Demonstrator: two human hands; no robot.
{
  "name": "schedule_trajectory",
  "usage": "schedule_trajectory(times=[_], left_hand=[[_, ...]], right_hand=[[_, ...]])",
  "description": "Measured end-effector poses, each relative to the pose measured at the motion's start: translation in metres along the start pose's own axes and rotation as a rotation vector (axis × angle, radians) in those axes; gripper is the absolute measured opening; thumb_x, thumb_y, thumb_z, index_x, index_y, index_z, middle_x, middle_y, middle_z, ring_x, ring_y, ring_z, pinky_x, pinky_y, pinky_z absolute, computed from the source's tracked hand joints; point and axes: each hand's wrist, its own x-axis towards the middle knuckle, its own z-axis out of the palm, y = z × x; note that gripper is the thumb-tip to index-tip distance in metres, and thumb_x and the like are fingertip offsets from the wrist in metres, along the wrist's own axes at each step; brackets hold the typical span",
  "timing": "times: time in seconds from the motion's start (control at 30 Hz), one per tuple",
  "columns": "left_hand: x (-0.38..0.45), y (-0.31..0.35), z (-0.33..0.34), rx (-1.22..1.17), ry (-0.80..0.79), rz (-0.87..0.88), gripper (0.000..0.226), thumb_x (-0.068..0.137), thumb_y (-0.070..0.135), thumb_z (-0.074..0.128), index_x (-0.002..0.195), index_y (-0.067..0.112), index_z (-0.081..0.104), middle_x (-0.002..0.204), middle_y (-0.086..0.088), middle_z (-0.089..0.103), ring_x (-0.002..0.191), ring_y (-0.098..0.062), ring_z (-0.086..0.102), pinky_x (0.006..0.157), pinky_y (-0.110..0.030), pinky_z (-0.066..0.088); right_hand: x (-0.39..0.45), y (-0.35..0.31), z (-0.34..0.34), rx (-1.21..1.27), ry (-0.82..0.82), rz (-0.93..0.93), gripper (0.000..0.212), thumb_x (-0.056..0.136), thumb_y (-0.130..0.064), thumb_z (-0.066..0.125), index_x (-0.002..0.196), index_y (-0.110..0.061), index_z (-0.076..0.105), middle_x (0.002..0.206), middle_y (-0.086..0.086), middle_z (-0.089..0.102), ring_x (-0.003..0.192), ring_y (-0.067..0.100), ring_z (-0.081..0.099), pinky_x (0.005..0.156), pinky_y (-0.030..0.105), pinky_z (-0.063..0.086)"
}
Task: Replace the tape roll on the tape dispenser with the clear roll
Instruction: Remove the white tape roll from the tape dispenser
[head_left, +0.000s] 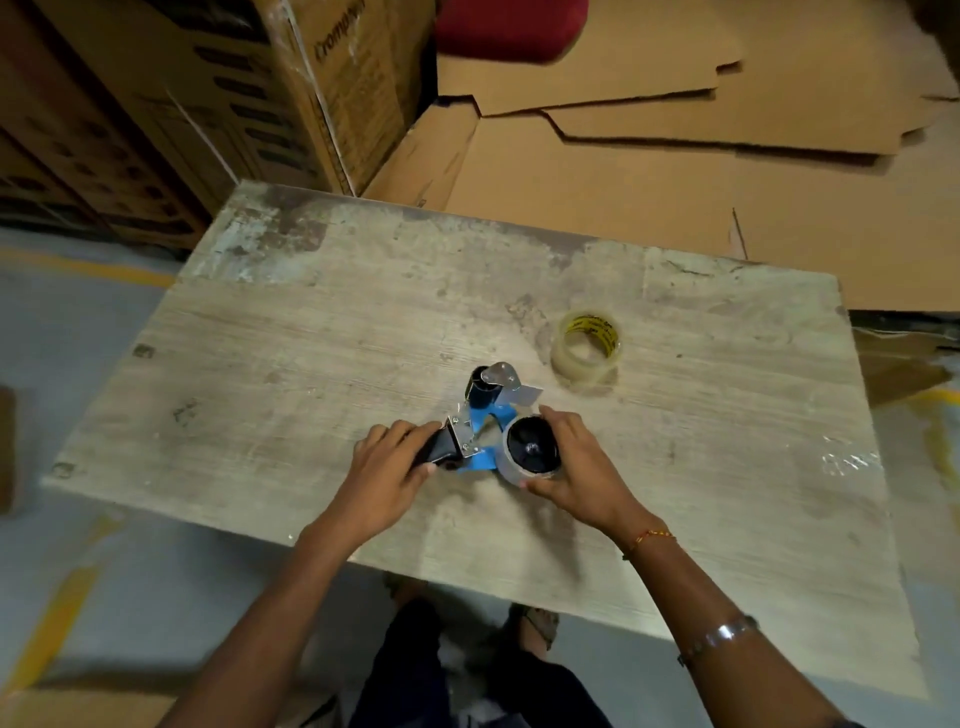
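Note:
A blue tape dispenser (488, 421) with a black roller and metal blade lies on its side in the middle of the worn wooden table (311, 332). My left hand (387, 465) grips its black handle. A roll of tape (519, 460) sits on the dispenser's black hub, and my right hand (576, 462) is wrapped around that roll from the right. The clear roll (586, 349), with a yellow printed core, lies flat on the table beyond and to the right of the dispenser, untouched.
Flattened cardboard sheets (675, 171) lie beyond the table's far edge. Stacked printed cartons (234, 93) stand at the far left. A red cushion (509, 28) is at the top. The grey floor (78, 353) has yellow lines.

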Motion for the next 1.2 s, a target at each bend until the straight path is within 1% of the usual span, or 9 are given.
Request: schedule_trajectory(times=[0.17,0.33,0.43,0.57,0.73,0.9,1.0,1.13,1.2], left_hand=[[0.001,0.017,0.000,0.084,0.124,0.013,0.054,0.094,0.027,0.065,0.145,0.018,0.048,0.128,-0.002,0.059,0.105,-0.025,0.050,0.081,-0.036,0.032],[0.009,0.022,0.005,0.207,0.345,0.093,0.061,0.082,0.018,0.078,0.138,0.012,0.053,0.125,-0.005,0.062,0.106,-0.025,0.051,0.088,-0.036,0.035],[0.024,0.015,0.014,0.286,0.504,0.171,0.060,0.078,0.016,0.080,0.133,0.007,0.057,0.124,-0.009,0.064,0.109,-0.024,0.049,0.091,-0.038,0.034],[0.043,-0.004,0.031,0.315,0.624,0.248,0.050,0.085,0.017,0.075,0.131,0.004,0.061,0.125,-0.011,0.065,0.110,-0.026,0.051,0.090,-0.041,0.037],[0.061,-0.032,0.043,0.261,0.636,0.298,0.050,0.093,0.031,0.053,0.134,0.004,0.059,0.129,-0.011,0.062,0.111,-0.028,0.052,0.090,-0.042,0.037],[0.067,-0.057,0.046,0.254,0.572,0.335,0.055,0.096,0.035,0.044,0.142,0.005,0.051,0.132,-0.009,0.058,0.110,-0.026,0.048,0.089,-0.041,0.038],[0.065,-0.066,0.049,0.295,0.565,0.372,0.055,0.098,0.034,0.041,0.145,0.006,0.048,0.131,-0.007,0.057,0.109,-0.025,0.048,0.088,-0.039,0.039],[0.054,-0.075,0.053,0.328,0.553,0.418,0.055,0.099,0.037,0.038,0.145,0.009,0.048,0.129,-0.006,0.058,0.107,-0.025,0.051,0.085,-0.039,0.043],[0.045,-0.077,0.055,0.315,0.537,0.430,0.053,0.101,0.039,0.035,0.144,0.011,0.049,0.129,-0.005,0.059,0.106,-0.026,0.053,0.084,-0.042,0.047]], right_hand=[[0.010,0.019,-0.003,0.117,0.043,-0.064,0.096,0.074,-0.031,0.084,0.152,-0.018,0.029,0.144,0.004,0.038,0.128,0.017,0.047,0.096,0.017,0.038],[0.026,0.026,0.007,0.059,0.200,-0.165,0.099,0.072,-0.041,0.082,0.152,-0.023,0.026,0.141,-0.005,0.028,0.116,0.011,0.047,0.089,0.023,0.045],[0.045,0.029,0.012,0.022,0.311,-0.234,0.094,0.074,-0.033,0.083,0.149,-0.023,0.026,0.146,-0.003,0.023,0.126,0.018,0.045,0.096,0.029,0.050],[0.066,0.037,0.016,-0.060,0.421,-0.297,0.089,0.075,-0.033,0.084,0.146,-0.017,0.031,0.154,0.008,0.026,0.137,0.025,0.039,0.104,0.032,0.045],[0.077,0.044,0.019,-0.197,0.497,-0.391,0.092,0.075,-0.040,0.083,0.147,-0.016,0.031,0.150,0.008,0.041,0.133,0.024,0.042,0.107,0.033,0.041],[0.082,0.050,0.026,-0.221,0.500,-0.448,0.097,0.075,-0.042,0.079,0.152,-0.025,0.024,0.148,-0.004,0.033,0.126,0.004,0.038,0.096,0.014,0.039],[0.084,0.055,0.028,-0.167,0.461,-0.510,0.095,0.073,-0.048,0.075,0.151,-0.027,0.026,0.141,-0.009,0.036,0.124,-0.001,0.039,0.098,0.002,0.033],[0.074,0.059,0.033,-0.053,0.436,-0.529,0.092,0.071,-0.047,0.078,0.148,-0.032,0.030,0.135,-0.012,0.045,0.126,0.001,0.045,0.102,0.011,0.038],[0.063,0.059,0.038,0.051,0.422,-0.517,0.088,0.073,-0.046,0.080,0.146,-0.038,0.032,0.133,-0.018,0.051,0.124,-0.003,0.050,0.098,0.008,0.040]])
